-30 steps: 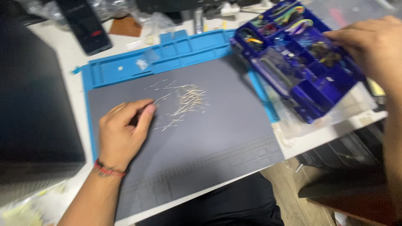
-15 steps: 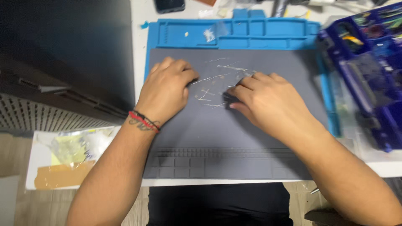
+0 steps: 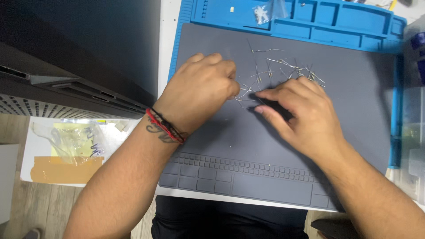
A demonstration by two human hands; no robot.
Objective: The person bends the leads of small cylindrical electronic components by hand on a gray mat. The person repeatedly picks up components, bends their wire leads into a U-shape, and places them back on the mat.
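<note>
Grey work mat [image 3: 336, 132] with blue tray edge [image 3: 336, 24] far, thin wire leads [image 3: 283, 71] scattered mid-mat, left hand [image 3: 199, 95] curled loosely closed beside them, right hand [image 3: 305, 117] fingers bent, fingertips pressing leads' near edge.

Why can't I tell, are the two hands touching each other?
Apart. The head view shows grey mat and thin wire pieces between the left hand and right hand.
</note>
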